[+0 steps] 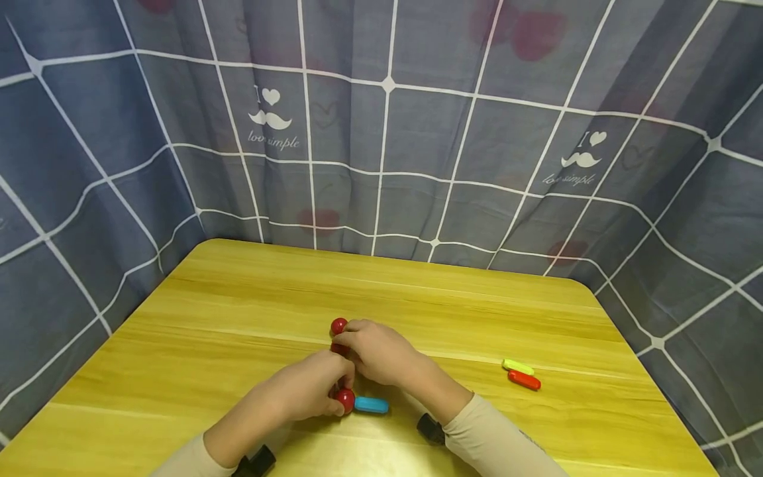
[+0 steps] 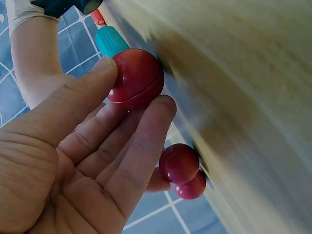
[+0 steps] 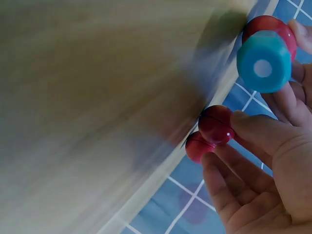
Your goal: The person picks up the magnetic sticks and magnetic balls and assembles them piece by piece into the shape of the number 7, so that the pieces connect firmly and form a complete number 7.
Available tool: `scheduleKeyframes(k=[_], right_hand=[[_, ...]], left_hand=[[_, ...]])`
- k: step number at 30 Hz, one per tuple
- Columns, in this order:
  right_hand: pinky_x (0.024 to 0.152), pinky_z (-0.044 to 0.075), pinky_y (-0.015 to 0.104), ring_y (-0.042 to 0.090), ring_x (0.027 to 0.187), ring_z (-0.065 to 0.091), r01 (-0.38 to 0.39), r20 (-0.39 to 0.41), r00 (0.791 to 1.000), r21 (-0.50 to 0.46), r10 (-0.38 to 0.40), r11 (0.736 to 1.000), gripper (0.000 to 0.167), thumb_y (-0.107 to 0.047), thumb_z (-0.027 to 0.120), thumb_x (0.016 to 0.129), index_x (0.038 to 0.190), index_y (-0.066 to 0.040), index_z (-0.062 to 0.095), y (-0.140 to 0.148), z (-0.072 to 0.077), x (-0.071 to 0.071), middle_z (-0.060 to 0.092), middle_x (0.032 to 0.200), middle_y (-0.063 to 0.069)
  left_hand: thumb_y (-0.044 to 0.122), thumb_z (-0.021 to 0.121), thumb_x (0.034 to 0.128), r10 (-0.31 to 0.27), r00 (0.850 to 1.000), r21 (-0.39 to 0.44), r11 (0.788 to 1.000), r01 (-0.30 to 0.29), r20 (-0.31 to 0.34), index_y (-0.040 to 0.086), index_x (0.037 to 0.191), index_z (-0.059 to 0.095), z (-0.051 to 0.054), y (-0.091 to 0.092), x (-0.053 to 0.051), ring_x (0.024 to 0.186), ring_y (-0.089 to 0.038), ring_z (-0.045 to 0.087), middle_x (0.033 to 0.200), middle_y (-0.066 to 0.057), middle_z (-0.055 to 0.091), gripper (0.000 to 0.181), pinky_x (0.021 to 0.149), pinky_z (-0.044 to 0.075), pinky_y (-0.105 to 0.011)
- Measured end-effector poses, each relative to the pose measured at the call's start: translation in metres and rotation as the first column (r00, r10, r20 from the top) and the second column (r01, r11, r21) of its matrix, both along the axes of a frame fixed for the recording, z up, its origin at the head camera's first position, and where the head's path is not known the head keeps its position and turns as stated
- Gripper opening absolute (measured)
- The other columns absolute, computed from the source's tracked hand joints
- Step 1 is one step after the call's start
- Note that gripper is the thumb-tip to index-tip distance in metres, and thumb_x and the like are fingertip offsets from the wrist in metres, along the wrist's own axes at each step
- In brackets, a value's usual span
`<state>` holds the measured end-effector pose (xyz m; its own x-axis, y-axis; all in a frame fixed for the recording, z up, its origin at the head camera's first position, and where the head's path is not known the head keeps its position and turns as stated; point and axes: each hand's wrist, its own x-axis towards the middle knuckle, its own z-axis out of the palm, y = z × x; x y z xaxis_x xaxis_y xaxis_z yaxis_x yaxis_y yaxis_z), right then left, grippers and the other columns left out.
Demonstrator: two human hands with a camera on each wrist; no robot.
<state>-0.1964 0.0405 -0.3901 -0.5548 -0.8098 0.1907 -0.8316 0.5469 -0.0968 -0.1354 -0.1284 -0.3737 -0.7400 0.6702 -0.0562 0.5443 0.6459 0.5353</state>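
Two red balls (image 1: 338,325), one partly covered, were held by the right hand (image 1: 378,351) beyond the blue stick (image 1: 372,405); beside it, a third ball (image 1: 345,400) was pinched by the left hand (image 1: 306,387).

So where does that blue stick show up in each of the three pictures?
Head: the blue stick is low, near the middle.
Left wrist: upper left, beyond the red ball.
Right wrist: upper right, seen end-on, partly covering that ball.
Shared landmark: that same red ball, held in the left hand.
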Motion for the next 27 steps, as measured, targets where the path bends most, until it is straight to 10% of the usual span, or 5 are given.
scheduleKeyframes(k=[12, 27], right_hand=[[0.068, 0.045, 0.017, 0.007, 0.075, 0.052, 0.053, 0.011, 0.999, 0.057, -0.053, 0.997, 0.007, -0.013, 0.072, 0.087, 0.088, -0.016, 0.066, 0.001, -0.001, 0.001, 0.058, 0.082, -0.009], [0.067, 0.044, 0.015, 0.005, 0.072, 0.051, 0.075, 0.061, 0.995, 0.062, -0.079, 0.995, 0.014, -0.015, 0.076, 0.085, 0.094, -0.012, 0.066, 0.026, 0.001, 0.014, 0.058, 0.083, -0.006]], left_hand=[[0.01, 0.084, 0.0757, -0.004, 1.0, 0.011, 1.0, 0.004, 0.003, 0.014, 0.078, 0.061, 0.0, 0.001, 0.0, 0.062, -0.002, 0.049, 0.072, 0.009, 0.055, 0.024, 0.057, 0.045, -0.02], [0.01, 0.084, 0.0756, -0.011, 1.0, 0.021, 1.0, 0.011, 0.008, 0.015, 0.079, 0.06, -0.003, 0.001, -0.003, 0.064, -0.003, 0.053, 0.072, 0.011, 0.055, 0.025, 0.058, 0.046, -0.02]])
